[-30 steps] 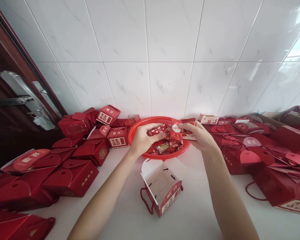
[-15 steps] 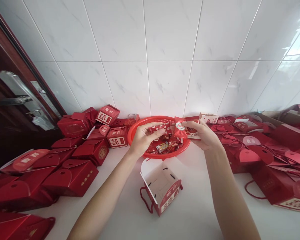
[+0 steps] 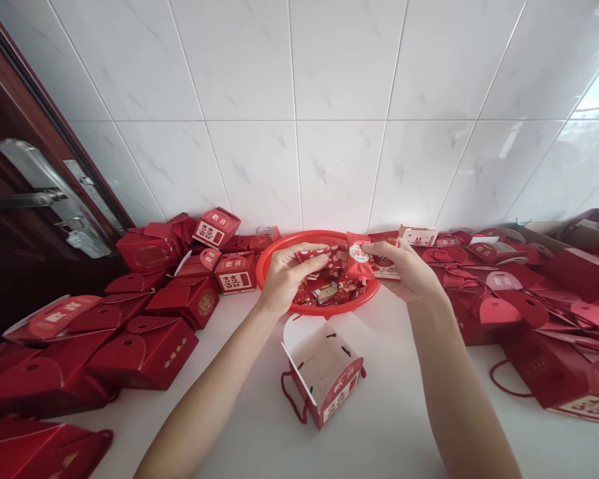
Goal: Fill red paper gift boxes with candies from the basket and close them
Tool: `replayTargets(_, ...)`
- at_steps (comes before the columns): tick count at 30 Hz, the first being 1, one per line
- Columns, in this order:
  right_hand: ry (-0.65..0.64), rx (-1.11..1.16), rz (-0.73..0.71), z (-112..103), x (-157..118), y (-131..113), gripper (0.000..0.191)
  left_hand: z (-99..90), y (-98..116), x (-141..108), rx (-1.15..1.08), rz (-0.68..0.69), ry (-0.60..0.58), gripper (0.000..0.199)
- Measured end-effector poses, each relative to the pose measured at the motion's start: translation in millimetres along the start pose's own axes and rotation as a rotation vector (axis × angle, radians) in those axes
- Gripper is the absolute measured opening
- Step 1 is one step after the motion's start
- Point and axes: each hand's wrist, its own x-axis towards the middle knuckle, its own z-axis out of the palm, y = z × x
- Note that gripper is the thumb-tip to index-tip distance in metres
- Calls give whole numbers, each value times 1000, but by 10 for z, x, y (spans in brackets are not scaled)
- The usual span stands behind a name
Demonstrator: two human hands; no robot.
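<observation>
My left hand [image 3: 284, 276] is closed on a red candy packet with white dots [image 3: 317, 255], held over the left side of a red plastic basket [image 3: 268, 256]. Between the thumb and fingers of my right hand [image 3: 404, 269] is a red wrapped candy with a round white label [image 3: 359, 257], held upright above the basket's right side. Several wrapped candies [image 3: 324, 293] lie inside the basket. In front of it stands an open red-and-white gift box [image 3: 324, 379] with a red cord handle; nothing shows inside besides small dark cord ends.
Shut red gift boxes [image 3: 144, 352] are piled on the left of the white table [image 3: 379, 426]. More red boxes [image 3: 554, 362] crowd the right side. Behind is a tiled wall [image 3: 339, 166]; a dark door with a metal handle [image 3: 44, 186] is at the far left.
The candy in my right hand has turned slightly, so its white label faces me more fully. My left hand has hardly moved, and the open box stays in place.
</observation>
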Motion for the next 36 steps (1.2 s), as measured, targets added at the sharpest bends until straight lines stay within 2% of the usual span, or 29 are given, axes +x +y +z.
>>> replayTargets(4, 5, -1, -3, -17, -3, -3, 17, 5, -17, -6, -25, 1, -9, 25)
replayTargets(12, -14, -74, -26, -18, -67, -54, 14, 42, 42, -58, 96, 1, 5, 34)
replayTargets(21, -24, -51, -30, 10, -80, -45, 16, 30, 25, -55, -23, 3, 6, 14)
replayTargets(25, -22, -60, -13, -2, -87, -64, 16, 34, 32, -64, -48, -40, 5, 22)
replayTargets(30, 46, -49, -64, -58, -111, -141, 13, 14, 91, -76, -94, -95, -107, 41)
replayTargets(36, 81, -40, -79, -153, -136, -200, 14, -5, 124, -65, -127, -99, -91, 36)
